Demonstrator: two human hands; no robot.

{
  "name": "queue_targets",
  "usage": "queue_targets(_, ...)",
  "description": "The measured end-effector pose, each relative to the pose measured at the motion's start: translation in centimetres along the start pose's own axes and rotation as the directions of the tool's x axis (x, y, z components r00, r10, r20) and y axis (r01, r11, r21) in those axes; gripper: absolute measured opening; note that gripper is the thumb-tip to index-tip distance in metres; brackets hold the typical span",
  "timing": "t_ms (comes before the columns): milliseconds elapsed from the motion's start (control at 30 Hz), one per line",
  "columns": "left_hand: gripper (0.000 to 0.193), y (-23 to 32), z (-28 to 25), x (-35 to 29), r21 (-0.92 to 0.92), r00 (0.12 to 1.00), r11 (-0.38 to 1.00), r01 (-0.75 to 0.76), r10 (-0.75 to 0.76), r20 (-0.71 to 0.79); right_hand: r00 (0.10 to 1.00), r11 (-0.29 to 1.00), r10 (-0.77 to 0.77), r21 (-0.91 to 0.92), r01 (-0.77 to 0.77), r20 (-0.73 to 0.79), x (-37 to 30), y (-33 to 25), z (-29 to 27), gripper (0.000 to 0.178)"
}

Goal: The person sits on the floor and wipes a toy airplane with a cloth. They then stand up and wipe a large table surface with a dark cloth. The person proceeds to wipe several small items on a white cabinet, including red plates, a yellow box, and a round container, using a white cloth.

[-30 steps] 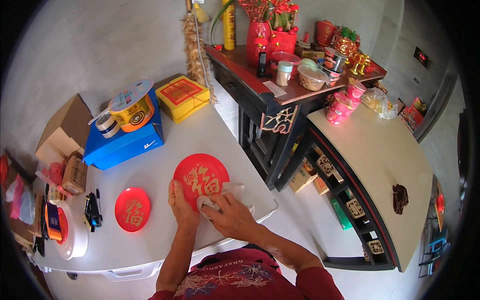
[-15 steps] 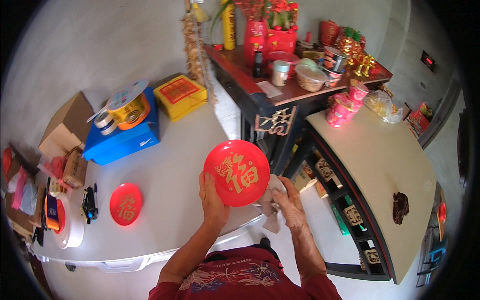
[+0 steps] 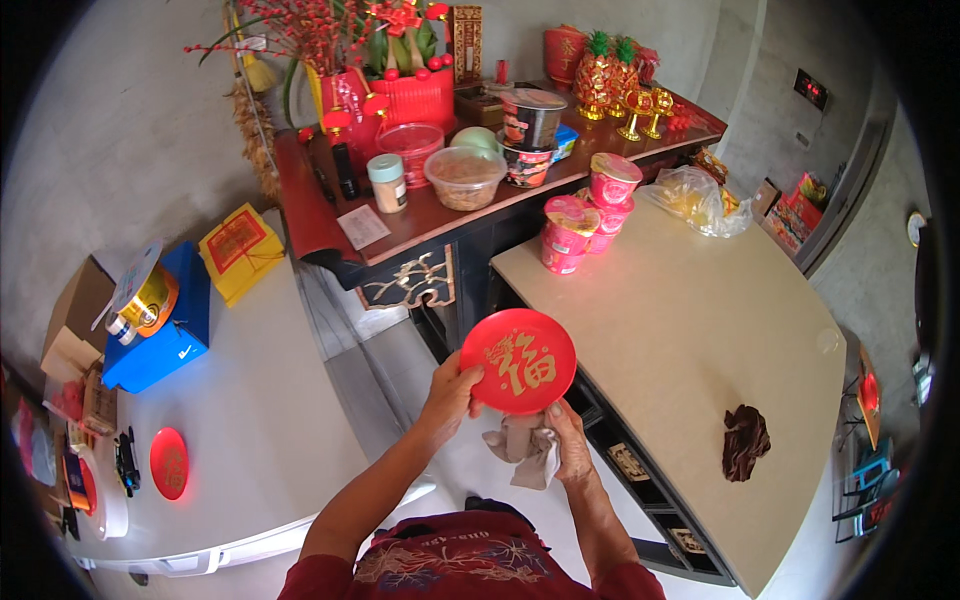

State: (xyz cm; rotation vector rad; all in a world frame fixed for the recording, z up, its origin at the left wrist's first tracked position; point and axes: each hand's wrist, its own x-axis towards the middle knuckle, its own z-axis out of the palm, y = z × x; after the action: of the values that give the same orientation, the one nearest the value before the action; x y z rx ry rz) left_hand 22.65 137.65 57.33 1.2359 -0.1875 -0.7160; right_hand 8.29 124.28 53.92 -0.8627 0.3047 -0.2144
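Note:
A round red plate (image 3: 518, 345) with a gold character and pattern is held up in front of me, its decorated face toward me. My left hand (image 3: 449, 398) grips its left edge, thumb on the rim. At the lower right edge of the plate, my right hand (image 3: 569, 442) is closed on a crumpled greyish-beige cloth (image 3: 530, 450). The cloth hangs below the plate, and part of it is hidden behind the plate. Another red plate (image 3: 169, 464) with a similar gold design lies on the light grey table (image 3: 262, 400) to my left.
A dark brown cloth (image 3: 746, 442) lies on the beige counter (image 3: 660, 320) at right, with pink tubs (image 3: 571, 232) and a plastic bag (image 3: 698, 198) farther back. The dark red altar table (image 3: 395, 238) carries containers and decorations. A blue box (image 3: 165, 335) and yellow packet (image 3: 240, 252) sit at left.
My view has swung right, toward the beige counter. The plate and both hands have moved over to the counter's edge, and more of the cloth now shows below the plate.

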Motion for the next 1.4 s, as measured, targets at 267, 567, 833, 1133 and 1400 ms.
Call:
queue_targets(267, 0.022, -5.7, 6.6, 10.5, 0.023, 0.999, 0.999, -0.047, 0.046, 0.022, 0.979, 0.987, 0.041, -0.142, -0.071, -0.201, -3.2, 0.2, -4.8, 0.047)
queue_targets(567, 0.066, -8.1, 10.1, 13.6, 0.107, 0.994, 0.989, -0.102, 0.105, -0.024, 0.944, 0.994, 0.089, -0.031, -0.105, -0.317, -4.1, 1.1, -6.4, 0.046)
queue_targets(833, 0.073, -4.4, 5.4, 10.2, 0.469, 0.969, 0.849, -0.244, 0.198, 0.146, 0.988, 0.988, 0.101, -0.106, -0.114, -0.12, -0.4, 2.8, -3.5, 0.054)
queue_targets(1133, 0.048, 5.2, -15.3, -5.8, 0.939, 0.421, 0.304, -0.16, 0.882, -0.213, 0.981, 0.981, 0.015, -0.194, 0.023, 0.193, 3.9, 4.0, 7.1, 0.058)
queue_targets(1400, 0.071, 4.1, -40.6, -28.6, 0.47, -0.238, 0.596, 0.651, 0.748, -0.619, 0.96, 0.981, -0.017, -0.179, 0.07, 0.281, 2.1, 8.4, 16.3, 0.057)
